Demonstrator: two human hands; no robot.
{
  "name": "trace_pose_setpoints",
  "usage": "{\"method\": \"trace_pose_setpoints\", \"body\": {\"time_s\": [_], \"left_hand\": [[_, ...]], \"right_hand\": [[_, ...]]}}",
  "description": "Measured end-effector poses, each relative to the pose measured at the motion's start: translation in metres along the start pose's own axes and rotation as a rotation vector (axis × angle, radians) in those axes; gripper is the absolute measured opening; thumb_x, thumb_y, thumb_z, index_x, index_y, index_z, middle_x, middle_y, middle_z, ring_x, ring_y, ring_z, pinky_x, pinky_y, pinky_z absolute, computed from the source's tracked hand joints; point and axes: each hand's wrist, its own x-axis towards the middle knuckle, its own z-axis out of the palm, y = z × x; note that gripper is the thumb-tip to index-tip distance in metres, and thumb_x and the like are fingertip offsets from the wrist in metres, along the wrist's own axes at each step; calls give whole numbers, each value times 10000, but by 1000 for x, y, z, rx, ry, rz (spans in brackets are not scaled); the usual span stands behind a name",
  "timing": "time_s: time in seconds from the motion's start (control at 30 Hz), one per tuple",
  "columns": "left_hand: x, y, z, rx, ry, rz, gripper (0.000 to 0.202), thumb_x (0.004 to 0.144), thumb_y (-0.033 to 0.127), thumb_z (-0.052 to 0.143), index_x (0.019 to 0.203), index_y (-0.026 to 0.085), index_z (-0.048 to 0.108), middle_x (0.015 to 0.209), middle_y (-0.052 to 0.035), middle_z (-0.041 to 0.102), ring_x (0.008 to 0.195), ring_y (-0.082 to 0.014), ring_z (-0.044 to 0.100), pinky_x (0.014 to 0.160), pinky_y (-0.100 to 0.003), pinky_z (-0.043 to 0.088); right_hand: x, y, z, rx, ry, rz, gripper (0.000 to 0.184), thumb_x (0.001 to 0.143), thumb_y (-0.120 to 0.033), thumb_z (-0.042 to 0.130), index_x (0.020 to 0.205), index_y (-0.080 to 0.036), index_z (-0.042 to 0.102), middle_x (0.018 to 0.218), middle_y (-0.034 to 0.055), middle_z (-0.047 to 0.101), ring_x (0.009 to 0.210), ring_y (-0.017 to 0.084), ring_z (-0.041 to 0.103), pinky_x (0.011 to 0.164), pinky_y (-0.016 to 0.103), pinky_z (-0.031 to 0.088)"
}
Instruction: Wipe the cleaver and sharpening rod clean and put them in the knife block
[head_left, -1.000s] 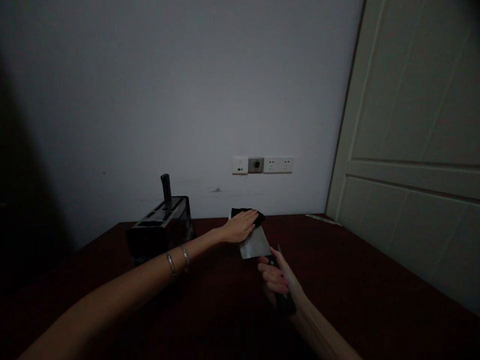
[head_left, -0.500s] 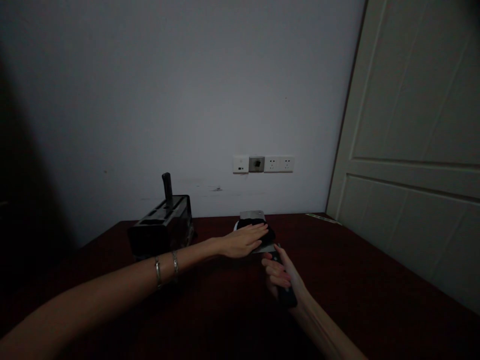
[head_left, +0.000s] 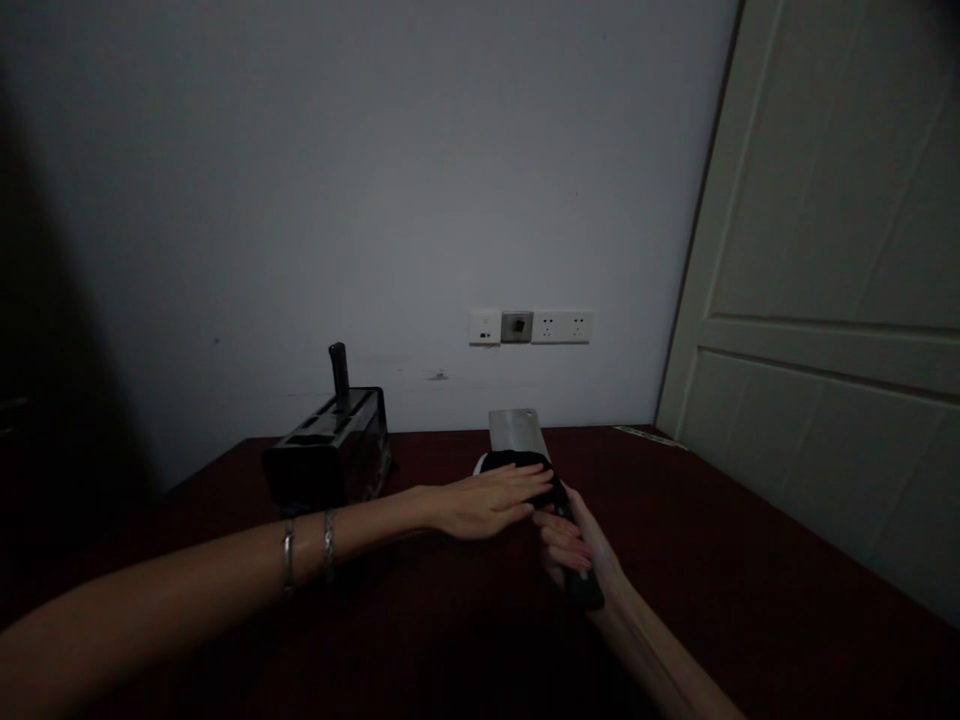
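My right hand (head_left: 574,545) is wrapped round the black handle of a broad steel cleaver (head_left: 515,432), whose blade points away from me over the dark red table (head_left: 750,560). My left hand (head_left: 491,500) lies flat, fingers together, pressing a black cloth (head_left: 517,463) onto the near end of the blade, close to the handle. The far half of the blade shows bare beyond the cloth. Two thin bracelets sit on my left wrist.
A black knife block (head_left: 330,455) with one dark handle (head_left: 339,372) sticking up stands at the back left of the table. Wall sockets (head_left: 531,326) sit above the table's far edge. A pale door (head_left: 832,290) fills the right side.
My left hand has slid the black cloth along the blade from its far end toward the handle. The far part of the blade is now uncovered. My right hand kept its grip.
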Motion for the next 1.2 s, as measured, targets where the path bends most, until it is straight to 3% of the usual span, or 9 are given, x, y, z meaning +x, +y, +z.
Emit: {"method": "trace_pose_setpoints", "body": {"time_s": [0.2,0.43,0.73,1.2], "left_hand": [[-1,-6,-3,52,-14,51,509,928,334,182,1389,119,167,1462,-58,161,1339,-124,33,1098,-325,58],[-2,-12,-4,61,-41,26,518,927,354,179,1393,131,141,1470,-57,108,1340,-143,0,1093,-364,58],[5,-23,-18,71,-77,-41,549,925,394,156,1391,104,135,1470,-66,92,1336,-112,-28,1090,-318,28],[17,-66,-39,39,-33,-139,623,897,500,132,1388,119,176,1469,-73,94,1341,-130,-16,1085,-317,8]], "right_hand": [[1,2,2,49,-39,23,321,869,-377,430,710,-103,484,456,-102,385,294,-9,279,241,83,210],[1,2,4,57,-39,49,325,876,-390,407,734,-106,476,452,-103,389,289,-5,302,243,88,213],[1,5,9,71,-103,87,335,889,-376,373,745,-93,480,462,-97,392,291,-5,296,238,94,190],[5,11,8,98,-179,134,362,896,-400,343,779,-89,487,491,-76,454,297,-4,325,210,81,188]]}}
